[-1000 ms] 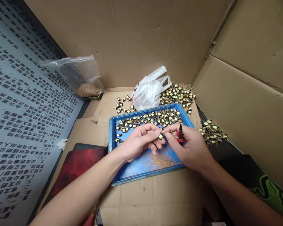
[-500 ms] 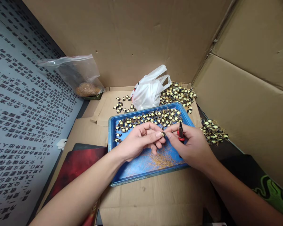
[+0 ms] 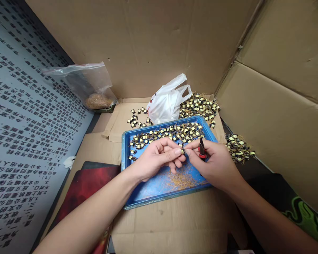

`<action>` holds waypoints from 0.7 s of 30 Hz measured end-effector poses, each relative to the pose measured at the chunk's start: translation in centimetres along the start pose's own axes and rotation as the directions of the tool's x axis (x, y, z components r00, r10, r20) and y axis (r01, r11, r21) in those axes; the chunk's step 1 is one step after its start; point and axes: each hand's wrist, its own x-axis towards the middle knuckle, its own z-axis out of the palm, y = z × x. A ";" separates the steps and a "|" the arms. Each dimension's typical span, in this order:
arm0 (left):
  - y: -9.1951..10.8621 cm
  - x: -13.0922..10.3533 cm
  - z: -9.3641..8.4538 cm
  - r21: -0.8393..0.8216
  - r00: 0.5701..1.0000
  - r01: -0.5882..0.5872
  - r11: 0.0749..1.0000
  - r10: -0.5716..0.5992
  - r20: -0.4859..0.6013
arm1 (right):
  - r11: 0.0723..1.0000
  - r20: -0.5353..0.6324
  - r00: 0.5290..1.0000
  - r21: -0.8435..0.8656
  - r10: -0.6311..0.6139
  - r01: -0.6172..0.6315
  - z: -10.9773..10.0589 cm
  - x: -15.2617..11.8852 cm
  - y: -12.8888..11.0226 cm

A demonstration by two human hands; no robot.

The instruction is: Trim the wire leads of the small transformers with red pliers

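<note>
Over the blue tray (image 3: 143, 204), my left hand (image 3: 161, 155) pinches a small yellow-and-black wire-wound coil (image 3: 183, 151) between thumb and fingers. My right hand (image 3: 214, 160) is closed around red-handled cutting pliers (image 3: 202, 150), whose dark jaws point up and away from the coil. The thumb and forefinger of that hand meet at the coil's right side; any wire between them is too fine to make out. Many similar coils (image 3: 166, 132) lie along the tray's far half. Copper-coloured wire clippings (image 3: 182, 180) are scattered on the near part of the tray floor.
Behind the tray stands a white plastic bag (image 3: 165, 106), with a coil heap (image 3: 201, 106) beside it. Another coil pile (image 3: 240, 148) lies at the right. A clear zip bag (image 3: 95, 88) of clippings is at back left. Cardboard walls (image 3: 148, 42) enclose the back and right.
The pliers in my right hand have tilted slightly and shifted a little left. My left hand keeps its pinch on the coil, almost in the same spot.
</note>
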 end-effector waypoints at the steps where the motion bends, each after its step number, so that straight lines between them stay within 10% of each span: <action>1: 0.0 0.0 0.0 0.007 1.000 -0.006 1.000 0.006 -0.001 | 1.000 -0.002 1.000 -0.001 0.004 -0.004 0.0 0.0 0.0; 21: 0.1 -0.1 0.0 -0.013 0.999 -0.039 0.999 0.039 -0.003 | 0.961 0.087 0.988 0.234 0.128 -0.145 -0.3 0.5 -0.2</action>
